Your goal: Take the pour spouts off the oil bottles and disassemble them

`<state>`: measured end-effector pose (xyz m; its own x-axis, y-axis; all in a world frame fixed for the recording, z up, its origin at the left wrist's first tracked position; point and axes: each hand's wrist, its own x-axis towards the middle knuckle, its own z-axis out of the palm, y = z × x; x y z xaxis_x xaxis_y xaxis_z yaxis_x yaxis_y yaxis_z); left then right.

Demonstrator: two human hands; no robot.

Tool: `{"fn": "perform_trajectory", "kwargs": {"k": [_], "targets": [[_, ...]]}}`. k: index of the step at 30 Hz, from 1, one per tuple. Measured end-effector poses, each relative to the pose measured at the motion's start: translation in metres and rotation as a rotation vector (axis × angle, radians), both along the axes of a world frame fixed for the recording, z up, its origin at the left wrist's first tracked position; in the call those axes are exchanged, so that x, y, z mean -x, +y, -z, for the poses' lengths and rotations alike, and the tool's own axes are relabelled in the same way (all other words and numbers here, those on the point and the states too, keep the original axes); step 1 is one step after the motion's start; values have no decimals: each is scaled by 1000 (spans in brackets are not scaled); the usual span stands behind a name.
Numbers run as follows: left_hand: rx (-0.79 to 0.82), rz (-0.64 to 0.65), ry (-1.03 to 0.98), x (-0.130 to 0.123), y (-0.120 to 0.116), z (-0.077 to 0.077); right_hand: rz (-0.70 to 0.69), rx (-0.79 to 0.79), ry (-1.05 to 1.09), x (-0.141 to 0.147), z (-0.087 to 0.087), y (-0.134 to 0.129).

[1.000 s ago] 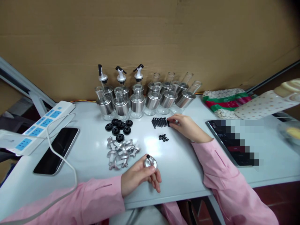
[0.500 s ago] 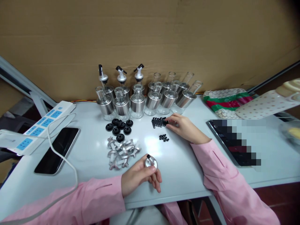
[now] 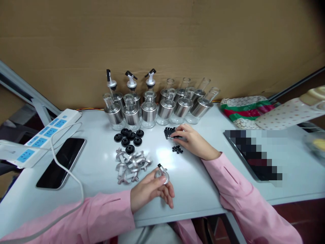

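Note:
Between thumb and fingers, my left hand (image 3: 149, 189) holds a silver pourer top (image 3: 161, 175) with a small black tip, above the table's front part. My right hand (image 3: 193, 140) reaches over the row of black levers (image 3: 167, 133), its fingertips together at them; whether it grips one is hidden. Just below that hand lie several small black caps (image 3: 177, 149). Left of centre are a heap of silver pourer parts (image 3: 132, 166) and several black ribbed stoppers (image 3: 130, 149). Behind stand glass bottles with steel sleeves (image 3: 149, 112); three at the back left carry pourers (image 3: 131, 81).
On the left are a white power strip (image 3: 50, 135), a dark phone (image 3: 62, 164) and a white cable (image 3: 80, 183). At right lie a partly pixelated dark device (image 3: 241, 154), a patterned bag (image 3: 246, 108) and a dotted white container (image 3: 281, 113). Cardboard (image 3: 162, 40) backs the table.
My right hand has moved left, further over the black levers. The silver top in my left hand has tilted and shifted slightly left.

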<state>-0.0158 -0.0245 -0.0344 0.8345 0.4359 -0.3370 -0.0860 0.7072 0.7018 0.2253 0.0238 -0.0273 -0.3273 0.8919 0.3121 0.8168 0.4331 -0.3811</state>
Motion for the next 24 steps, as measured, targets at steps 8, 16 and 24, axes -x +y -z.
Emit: {"fn": "perform_trajectory", "kwargs": {"k": [8,16,24], "targets": [[-2,0,-11,0,1,-3,37,-9,-48,1,6,2],[-10,1,-42,1,0,1,52,-25,-69,0,6,4],[-8,2,-48,1,1,1,76,-38,-126,-1,5,5]]}}
